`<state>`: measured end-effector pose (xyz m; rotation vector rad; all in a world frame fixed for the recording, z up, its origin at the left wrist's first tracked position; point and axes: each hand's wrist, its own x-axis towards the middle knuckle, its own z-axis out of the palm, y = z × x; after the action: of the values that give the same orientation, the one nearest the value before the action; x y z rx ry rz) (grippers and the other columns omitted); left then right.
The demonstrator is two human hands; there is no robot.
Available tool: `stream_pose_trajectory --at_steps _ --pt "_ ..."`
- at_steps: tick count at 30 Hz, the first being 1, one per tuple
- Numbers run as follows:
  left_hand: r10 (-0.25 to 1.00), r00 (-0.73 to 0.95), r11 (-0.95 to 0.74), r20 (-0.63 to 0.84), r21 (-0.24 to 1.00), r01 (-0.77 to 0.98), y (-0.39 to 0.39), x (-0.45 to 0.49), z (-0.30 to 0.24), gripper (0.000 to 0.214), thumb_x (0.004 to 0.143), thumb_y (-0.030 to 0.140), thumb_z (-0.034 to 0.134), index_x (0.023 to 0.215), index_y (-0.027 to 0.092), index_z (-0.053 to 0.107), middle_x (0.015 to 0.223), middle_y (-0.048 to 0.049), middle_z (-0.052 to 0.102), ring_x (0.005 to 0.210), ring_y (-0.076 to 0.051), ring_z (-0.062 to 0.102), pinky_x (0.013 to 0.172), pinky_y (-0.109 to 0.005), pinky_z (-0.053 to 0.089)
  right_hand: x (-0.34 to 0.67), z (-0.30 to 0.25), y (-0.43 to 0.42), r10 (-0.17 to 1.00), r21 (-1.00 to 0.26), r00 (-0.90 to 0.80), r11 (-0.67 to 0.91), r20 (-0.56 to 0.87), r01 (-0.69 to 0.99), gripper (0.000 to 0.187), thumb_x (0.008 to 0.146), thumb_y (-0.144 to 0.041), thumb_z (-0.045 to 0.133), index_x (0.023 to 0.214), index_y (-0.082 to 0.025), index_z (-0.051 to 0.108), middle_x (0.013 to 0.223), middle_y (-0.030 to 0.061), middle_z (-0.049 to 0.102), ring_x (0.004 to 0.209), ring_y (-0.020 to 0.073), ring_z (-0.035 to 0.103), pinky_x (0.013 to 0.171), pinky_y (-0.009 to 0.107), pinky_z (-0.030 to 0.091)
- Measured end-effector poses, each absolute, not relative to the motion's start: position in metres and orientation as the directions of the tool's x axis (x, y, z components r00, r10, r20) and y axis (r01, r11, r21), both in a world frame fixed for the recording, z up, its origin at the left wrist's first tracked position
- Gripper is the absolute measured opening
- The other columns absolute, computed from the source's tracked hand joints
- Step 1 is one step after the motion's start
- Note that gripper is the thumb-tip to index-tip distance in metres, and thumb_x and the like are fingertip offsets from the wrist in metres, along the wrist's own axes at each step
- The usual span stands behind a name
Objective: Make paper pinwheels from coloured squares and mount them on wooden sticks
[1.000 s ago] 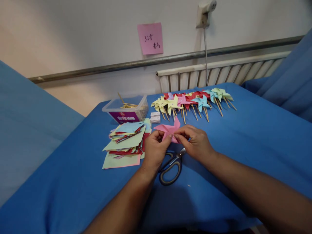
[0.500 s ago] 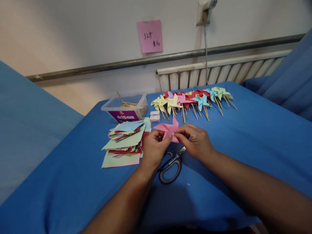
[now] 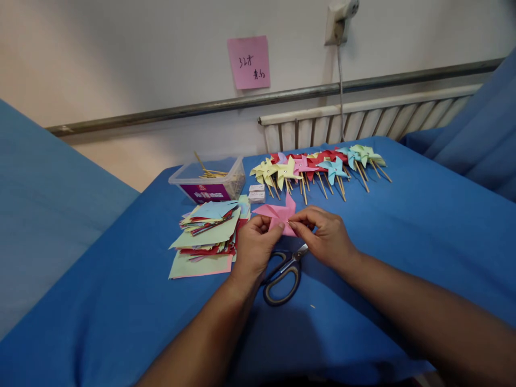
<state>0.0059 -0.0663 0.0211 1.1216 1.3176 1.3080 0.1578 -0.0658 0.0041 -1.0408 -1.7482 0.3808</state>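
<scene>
Above the table's middle I hold a pink paper pinwheel (image 3: 280,213), its blades folded in towards the centre. My left hand (image 3: 258,242) is closed on its left side, the thumb pressing near the centre. My right hand (image 3: 324,231) pinches at the pinwheel's centre from the right; a small shiny bit shows at the fingertips, too small to name. No stick can be seen on this pinwheel. Under my hands lie dark-handled scissors (image 3: 284,274), partly hidden by my left hand. To the left is a stack of coloured paper (image 3: 207,234).
Finished pinwheels on sticks (image 3: 334,169) lie in a row at the back. A clear plastic box (image 3: 213,183) with sticks stands back left, beside small white boxes (image 3: 257,194). Behind the blue-covered table (image 3: 423,242) are a radiator (image 3: 371,115) and wall pipe.
Almost nothing differs. Both hands stay on the pink pinwheel, and the whole view has shifted very slightly.
</scene>
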Motion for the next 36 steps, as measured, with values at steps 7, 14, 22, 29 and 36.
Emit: stream_pose_trajectory --at_steps 7,14,22,29,36 --pt "0.985 -0.16 -0.046 0.061 0.995 0.092 -0.0685 0.0079 0.0232 0.019 0.061 0.026 0.076 0.062 0.016 0.06 0.057 0.0036 0.058 0.052 -0.009 0.05 0.052 -0.021 0.039 0.1584 0.0037 -0.0658 0.78 -0.658 -0.112 0.586 0.616 0.473 0.009 0.085 -0.017 0.06 0.084 -0.021 0.067 0.078 0.0012 0.067 0.071 0.0144 0.061 0.065 0.026 0.047" --pt "0.978 -0.162 -0.1 0.128 0.98 0.173 -0.0711 0.0093 0.0268 0.018 0.063 0.025 0.074 0.06 0.016 0.059 0.056 0.0036 0.057 0.052 -0.009 0.049 0.053 -0.021 0.04 0.1585 0.004 -0.0664 0.784 -0.657 -0.115 0.582 0.61 0.48 0.009 0.085 -0.017 0.06 0.085 -0.021 0.068 0.079 0.0015 0.067 0.073 0.0146 0.063 0.065 0.026 0.048" --pt "0.98 -0.14 -0.112 0.141 0.974 0.199 -0.0704 0.0086 0.0251 0.017 0.065 0.027 0.074 0.062 0.016 0.061 0.057 0.003 0.058 0.052 -0.009 0.049 0.053 -0.021 0.039 0.1572 0.0036 -0.0667 0.784 -0.66 -0.095 0.575 0.613 0.483 0.008 0.085 -0.017 0.06 0.084 -0.021 0.067 0.078 0.0014 0.068 0.072 0.0148 0.063 0.065 0.026 0.048" --pt "0.971 -0.107 -0.179 0.212 0.95 0.255 -0.0731 0.0102 0.0253 0.011 0.068 0.026 0.071 0.07 0.016 0.067 0.066 0.0006 0.066 0.06 -0.012 0.056 0.059 -0.022 0.043 0.1571 0.0044 -0.0683 0.799 -0.67 -0.103 0.559 0.592 0.489 0.007 0.086 -0.019 0.06 0.083 -0.022 0.065 0.077 0.0008 0.066 0.072 0.0151 0.062 0.066 0.027 0.048" --pt "0.974 -0.101 -0.171 0.202 0.953 0.251 -0.0737 0.009 0.0223 0.013 0.069 0.026 0.072 0.074 0.016 0.068 0.067 -0.0005 0.067 0.062 -0.012 0.058 0.06 -0.022 0.045 0.1592 0.0058 -0.0647 0.775 -0.692 -0.033 0.581 0.631 0.428 0.041 0.078 -0.021 0.069 0.117 -0.023 0.056 0.12 0.0102 0.059 0.107 0.023 0.058 0.085 0.038 0.05"
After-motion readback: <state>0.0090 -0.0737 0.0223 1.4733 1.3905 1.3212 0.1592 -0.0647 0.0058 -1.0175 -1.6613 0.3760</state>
